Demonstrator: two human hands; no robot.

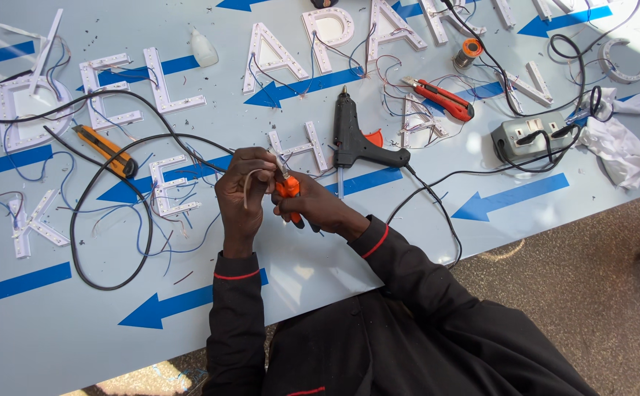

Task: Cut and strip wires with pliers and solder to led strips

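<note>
My left hand (241, 192) pinches a thin pale wire (250, 183) that loops down from the fingers. My right hand (313, 205) grips small pliers with orange handles (288, 189), their tip at the wire's end near my left fingers. Both hands hover over the pale table (63, 323), just in front of a white letter-shaped sign piece (307, 147). A black glue gun (353, 139) lies right behind my right hand.
White letter shells with thin wires lie across the table, such as one at the left (170, 187). An orange utility knife (104, 150), red cutters (444, 99), a grey power strip (529, 136), a solder spool (470, 50), a glue bottle (204, 48) and black cables (107, 220) lie around.
</note>
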